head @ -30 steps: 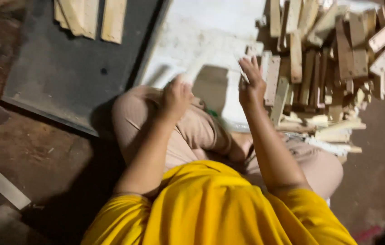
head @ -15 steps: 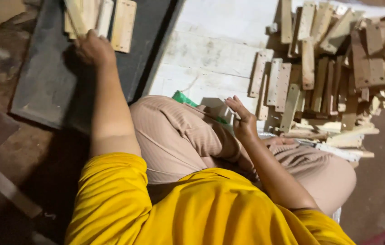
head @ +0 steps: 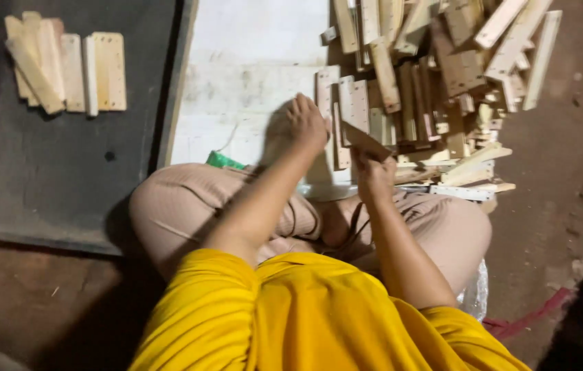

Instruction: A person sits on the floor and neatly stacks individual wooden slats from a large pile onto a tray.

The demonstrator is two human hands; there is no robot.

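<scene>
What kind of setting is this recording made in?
Probably a small woodworking or craft workshop, with work done on the floor. A big heap of cut wooden pieces lies on a white sheet, a sorted row of wooden slats on a dark board, over bare earth-coloured ground.

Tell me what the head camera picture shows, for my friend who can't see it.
A person in a yellow shirt sits on the floor, the right hand holding a flat wooden piece and the left hand reaching to a big wood pile on a white board. A small wood stack lies on a dark mat.
</scene>
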